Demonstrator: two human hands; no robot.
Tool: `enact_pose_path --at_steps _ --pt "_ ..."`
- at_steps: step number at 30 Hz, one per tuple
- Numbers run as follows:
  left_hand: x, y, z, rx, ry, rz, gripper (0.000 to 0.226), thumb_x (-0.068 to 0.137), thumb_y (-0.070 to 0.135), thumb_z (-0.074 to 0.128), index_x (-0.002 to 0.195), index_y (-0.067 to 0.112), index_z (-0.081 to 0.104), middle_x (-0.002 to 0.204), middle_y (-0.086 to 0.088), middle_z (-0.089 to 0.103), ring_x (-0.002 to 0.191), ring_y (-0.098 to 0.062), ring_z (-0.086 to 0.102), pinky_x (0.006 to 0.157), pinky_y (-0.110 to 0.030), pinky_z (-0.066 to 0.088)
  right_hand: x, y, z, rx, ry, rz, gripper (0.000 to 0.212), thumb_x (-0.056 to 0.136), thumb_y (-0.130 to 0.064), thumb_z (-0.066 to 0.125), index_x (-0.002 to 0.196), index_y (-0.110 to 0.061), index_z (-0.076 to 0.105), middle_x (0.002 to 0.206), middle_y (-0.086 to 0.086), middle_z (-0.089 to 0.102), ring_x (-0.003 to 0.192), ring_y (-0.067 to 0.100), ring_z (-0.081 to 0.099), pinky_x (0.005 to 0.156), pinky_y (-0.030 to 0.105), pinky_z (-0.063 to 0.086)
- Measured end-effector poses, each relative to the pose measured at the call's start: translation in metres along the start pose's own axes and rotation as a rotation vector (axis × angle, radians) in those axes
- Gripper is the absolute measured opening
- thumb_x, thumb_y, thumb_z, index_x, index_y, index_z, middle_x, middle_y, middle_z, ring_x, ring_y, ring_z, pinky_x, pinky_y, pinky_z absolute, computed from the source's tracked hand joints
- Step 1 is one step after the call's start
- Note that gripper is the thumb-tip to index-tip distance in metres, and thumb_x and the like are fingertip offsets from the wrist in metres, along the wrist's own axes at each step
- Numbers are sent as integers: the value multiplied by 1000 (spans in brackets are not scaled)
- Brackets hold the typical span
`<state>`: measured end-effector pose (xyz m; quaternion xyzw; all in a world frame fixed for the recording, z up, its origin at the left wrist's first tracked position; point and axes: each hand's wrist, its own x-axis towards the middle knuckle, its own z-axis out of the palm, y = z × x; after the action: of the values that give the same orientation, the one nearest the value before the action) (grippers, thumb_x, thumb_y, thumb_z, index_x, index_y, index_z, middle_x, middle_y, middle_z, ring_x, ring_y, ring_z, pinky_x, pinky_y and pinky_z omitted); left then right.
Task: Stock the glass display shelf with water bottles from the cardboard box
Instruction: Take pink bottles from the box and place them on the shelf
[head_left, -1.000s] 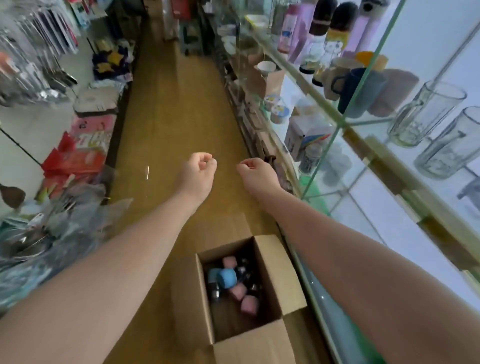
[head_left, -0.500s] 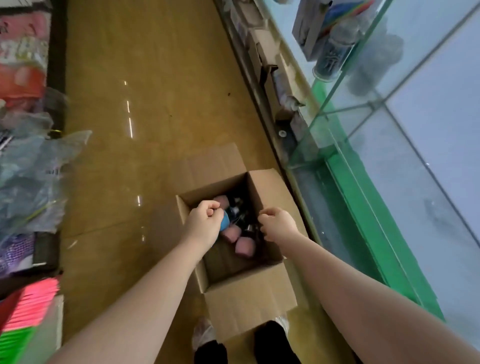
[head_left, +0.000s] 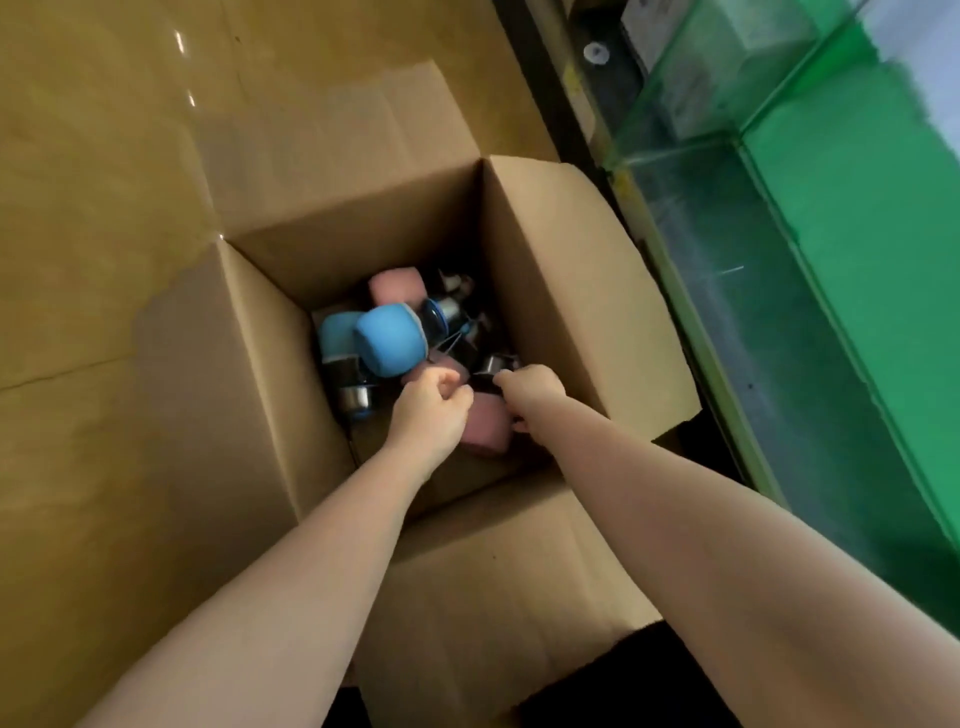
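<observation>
An open cardboard box (head_left: 571, 291) stands on the floor right below me. Several water bottles lie jumbled in it, some in blue sleeves (head_left: 389, 338), some in pink sleeves (head_left: 485, 428), with dark caps and steel bases showing. My left hand (head_left: 431, 410) is down inside the box as a closed fist, just left of the near pink bottle. My right hand (head_left: 530, 395) is beside it, fingers and thumb curled around that bottle's dark upper end; whether it grips is unclear. The glass display shelf (head_left: 769, 171) with its green bottom runs along the right.
The box flaps are folded out on all sides, the near flap (head_left: 493, 597) under my forearms. Brown glossy floor (head_left: 104, 208) spreads to the left. A dark strip with small boxes runs between the box and the shelf. My dark-clothed legs (head_left: 649, 680) show at the bottom.
I have bent down from looking along the aisle to looking straight into the box. Both hands dropped from in front of me into the box, onto the bottles.
</observation>
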<state>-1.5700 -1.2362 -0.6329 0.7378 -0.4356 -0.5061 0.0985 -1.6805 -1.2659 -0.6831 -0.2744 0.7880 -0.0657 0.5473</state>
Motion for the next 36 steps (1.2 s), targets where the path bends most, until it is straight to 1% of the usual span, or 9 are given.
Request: enact_pose_path --at_steps 4,8,13,19,21,24,27,29,36 --pt "37 -27 25 73 -18 -21 39 94 27 49 131 13 50 132 -9 53 120 -26 49 91 -28 38 51 7 18 -119 63 -45 41 95 -24 51 129 -3 51 127 16 56 116 30 54 98 35 46" --pt "66 -38 48 105 -98 -119 44 94 29 48 133 10 47 128 -13 54 114 -28 53 82 -29 41 90 18 30 -184 82 -34 51 95 -33 50 138 -6 44 138 14 49 126 29 47 101 31 38" --pt "86 -47 65 113 -113 -195 47 94 33 48 134 7 44 125 -15 54 112 -29 54 90 -34 47 118 22 37 -133 62 -10 61 93 -35 52 144 -8 34 145 16 41 131 31 42 109 37 35" --pt "91 -61 71 132 -175 -236 55 93 33 50 138 6 36 131 -15 49 116 -28 50 86 -31 41 139 24 48 76 3 37 77 86 -32 62 150 -18 21 147 14 35 130 33 41 107 44 37" --pt "94 -61 71 99 -195 -237 57 93 34 50 141 9 34 133 -14 47 118 -27 49 85 -31 40 141 25 49 112 -16 75 78 87 -35 61 150 -20 17 145 13 36 128 33 42 106 45 38" --pt "97 -65 73 25 -225 -260 63 92 36 52 145 13 27 140 -12 42 124 -27 45 89 -32 39 139 28 44 135 -81 141 66 86 -43 60 142 -16 35 137 12 48 119 28 50 102 37 40" --pt "100 -68 72 -55 -226 -290 69 91 36 55 147 11 22 146 -12 36 130 -28 39 99 -35 38 131 33 36 146 -158 161 59 87 -42 61 134 -11 46 132 9 54 98 21 54 72 22 39" --pt "101 -69 71 -109 -232 -316 73 89 36 57 147 11 20 146 -12 34 132 -28 37 102 -37 36 125 35 32 159 -204 159 57 87 -38 63 135 -12 45 130 8 56 76 16 52 53 22 32" --pt "103 -65 70 -195 -223 -333 74 83 34 66 143 14 26 138 -12 41 125 -29 43 99 -40 41 116 19 26 218 -215 114 52 79 -30 72 125 -16 53 92 6 63 64 15 57 51 20 37"
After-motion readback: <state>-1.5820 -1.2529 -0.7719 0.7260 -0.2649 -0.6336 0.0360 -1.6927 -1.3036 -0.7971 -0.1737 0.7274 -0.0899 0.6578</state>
